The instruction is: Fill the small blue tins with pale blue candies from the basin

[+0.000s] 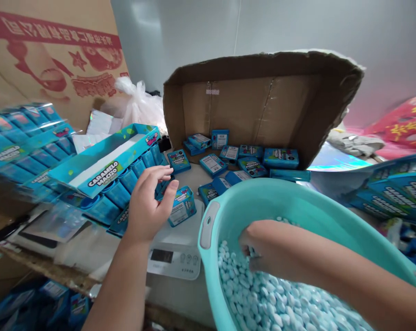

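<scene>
Head view: right hand (263, 246) among pebbly candies (280, 303), smooth tub (321, 207).

A large tan cardboard carton (61, 69), printed with a red band of characters and red pictures, stands at the upper left. In front of it lie a crumpled, translucent white plastic bag (137, 99) and a shiny, silvery rectangular piece (104, 123). A smooth, pale grey wall (201, 37) with a thin upright seam spans the background. At the far right is a bulky red item (406, 117) with yellow and white patterning, near a rumpled grey cloth (356, 140) and a glossy iridescent sheet (339, 157).
</scene>
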